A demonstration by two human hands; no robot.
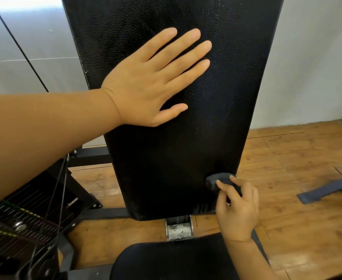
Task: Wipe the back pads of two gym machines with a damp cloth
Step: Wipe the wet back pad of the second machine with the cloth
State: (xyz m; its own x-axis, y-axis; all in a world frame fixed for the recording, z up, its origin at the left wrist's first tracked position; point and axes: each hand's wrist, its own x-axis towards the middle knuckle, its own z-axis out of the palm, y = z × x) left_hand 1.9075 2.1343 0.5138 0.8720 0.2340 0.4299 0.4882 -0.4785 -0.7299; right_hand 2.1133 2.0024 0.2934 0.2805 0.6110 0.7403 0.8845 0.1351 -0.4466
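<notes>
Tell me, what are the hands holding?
The right hand grips a bunched dark cloth by its near end, against the back pad. The left hand holds nothing; it lies flat on the pad.

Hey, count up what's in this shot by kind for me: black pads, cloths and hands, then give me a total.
Black upholstered pads: 2, the tall textured back pad and the rounded seat pad
Dark grey bunched cloths: 1, the cloth
Bare hands: 2, the left hand flat on the back pad, the right hand gripping the cloth
Total: 5
</notes>
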